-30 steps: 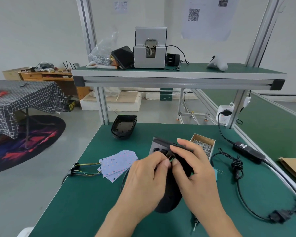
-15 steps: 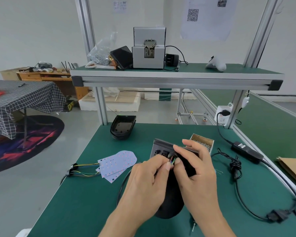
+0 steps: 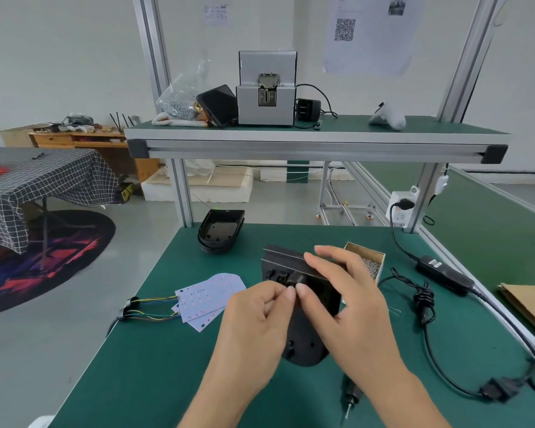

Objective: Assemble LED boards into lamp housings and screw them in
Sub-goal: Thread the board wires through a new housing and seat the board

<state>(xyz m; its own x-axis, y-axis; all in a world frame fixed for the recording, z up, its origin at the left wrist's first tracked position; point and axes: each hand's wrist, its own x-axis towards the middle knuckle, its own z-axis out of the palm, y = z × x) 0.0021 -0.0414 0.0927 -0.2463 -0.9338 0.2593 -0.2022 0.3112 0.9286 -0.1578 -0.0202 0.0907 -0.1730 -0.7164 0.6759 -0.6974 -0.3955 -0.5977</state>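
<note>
Left hand (image 3: 257, 322) and right hand (image 3: 346, 301) meet over the black moulded plastic lamp housing (image 3: 303, 322), which lies at the centre of the green bench mat (image 3: 155, 366). The left hand's thumb and forefinger are closed in a pinch at the housing's upper end; what they pinch is too small to make out. The right hand has its thumb tip against the same spot while its remaining fingers lie extended over the housing's far edge, steadying it. Whether the right hand grips anything cannot be told.

The step in hand appears to be preparation of the housing, probably dressing a lead or connector at its head, before a board goes in. No board sits in this housing yet.

At nine o'clock from the hands lie the white rounded LED boards (image 3: 207, 298), stacked, with yellow and green wires running off to the left. At eleven o'clock rests a second empty black housing (image 3: 221, 231). At one o'clock, just beyond the right fingers, stands the small cardboard box of silver screws (image 3: 369, 264). At five o'clock lies the electric screwdriver (image 3: 349, 400), its bit pointing toward the near edge.

The next move likely calls for releasing the pinch and fetching a board from nine o'clock, aligned with the housing's outline.
</note>
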